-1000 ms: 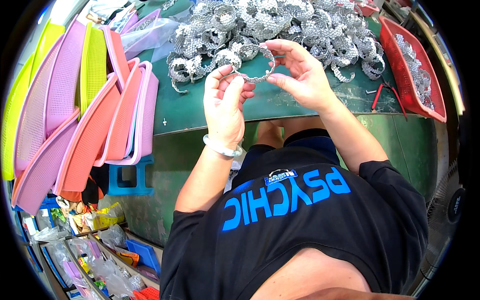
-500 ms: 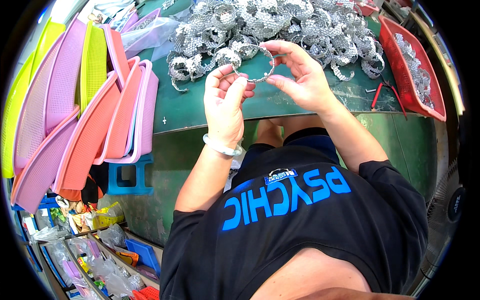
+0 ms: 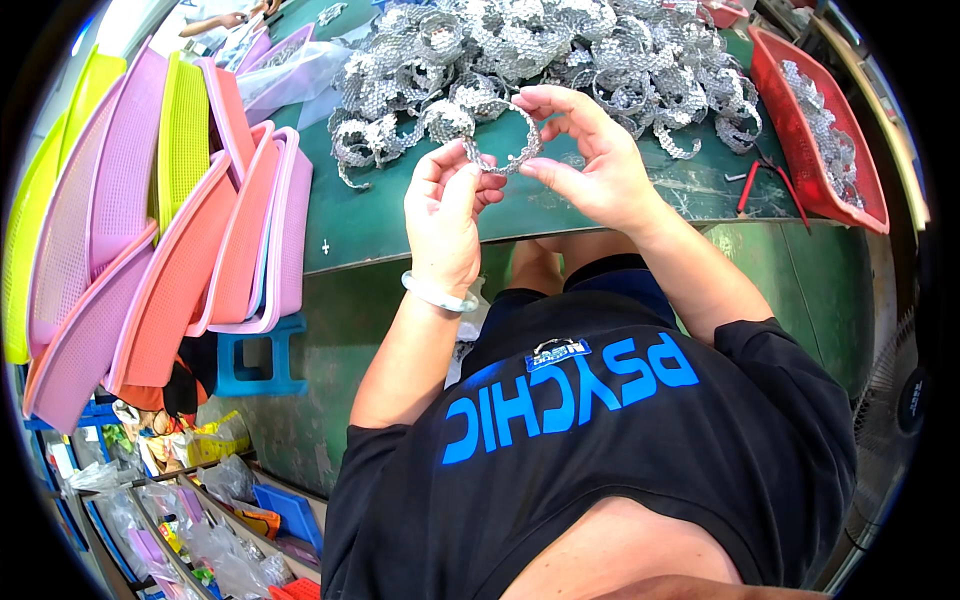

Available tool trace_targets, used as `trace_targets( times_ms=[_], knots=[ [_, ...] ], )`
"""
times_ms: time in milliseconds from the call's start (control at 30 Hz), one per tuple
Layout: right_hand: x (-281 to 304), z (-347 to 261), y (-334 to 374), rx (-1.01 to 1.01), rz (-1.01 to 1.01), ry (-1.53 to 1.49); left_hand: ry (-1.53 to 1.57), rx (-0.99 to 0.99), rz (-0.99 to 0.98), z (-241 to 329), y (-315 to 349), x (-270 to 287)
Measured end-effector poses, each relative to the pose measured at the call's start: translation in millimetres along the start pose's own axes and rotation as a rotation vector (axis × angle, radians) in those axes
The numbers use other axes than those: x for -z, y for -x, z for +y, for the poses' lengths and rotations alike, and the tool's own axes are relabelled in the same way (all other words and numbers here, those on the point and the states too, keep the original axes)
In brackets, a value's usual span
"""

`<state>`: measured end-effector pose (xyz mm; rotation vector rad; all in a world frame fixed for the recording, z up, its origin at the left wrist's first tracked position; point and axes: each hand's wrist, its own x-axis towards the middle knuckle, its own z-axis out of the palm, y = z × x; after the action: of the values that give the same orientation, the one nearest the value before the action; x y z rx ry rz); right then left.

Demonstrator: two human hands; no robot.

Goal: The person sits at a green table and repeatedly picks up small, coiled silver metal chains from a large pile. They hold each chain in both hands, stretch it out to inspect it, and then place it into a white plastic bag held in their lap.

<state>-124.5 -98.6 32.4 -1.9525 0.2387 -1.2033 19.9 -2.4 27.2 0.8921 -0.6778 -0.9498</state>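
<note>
Both my hands are raised over the near part of the green table, holding one curved silver bracelet (image 3: 531,148) made of small scale-like links. My left hand (image 3: 447,205) pinches its left lower side between thumb and fingers. On the opposite side, my right hand (image 3: 592,165) grips it with the thumb below and the fingertips above. The bracelet forms a nearly round loop; I cannot tell whether its ends meet. Just beyond my hands lies a large heap of similar silver bands (image 3: 540,50).
Stacked perforated plastic baskets (image 3: 185,290) crowd the left edge, above a blue stool (image 3: 232,378). At right are a red basket (image 3: 842,112) of silver pieces and red-handled pliers (image 3: 747,188). A small cross-shaped piece (image 3: 325,246) lies near the edge. Another person's hand (image 3: 232,19) shows far left.
The bracelet has tilted and shifted slightly left and nearer between my hands, its loop looking narrower. Another person's hand has come into view at the far left.
</note>
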Motion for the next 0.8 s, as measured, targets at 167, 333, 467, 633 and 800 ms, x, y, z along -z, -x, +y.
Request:
trace_targets(
  times_ms=[167, 333, 467, 633, 800],
  knots=[
    [-3, -4, 2, 0.074, 0.088, 0.113, 0.095, 0.08, -0.053, -4, -4, 6],
    [-10, -15, 3, 0.239, 0.155, 0.372, 0.206, 0.177, -0.131, -12, -12, 16],
    [-16, -17, 7, 0.298, 0.176, 0.439, 0.284, 0.23, -0.173, -17, -15, 24],
    [-21, -15, 12, 0.341, 0.175, 0.383, 0.317, 0.228, -0.281, -20, -19, 33],
    [-24, -15, 16, 0.416, 0.171, 0.37, 0.358, 0.219, -0.325, -16, -20, 32]
  ],
)
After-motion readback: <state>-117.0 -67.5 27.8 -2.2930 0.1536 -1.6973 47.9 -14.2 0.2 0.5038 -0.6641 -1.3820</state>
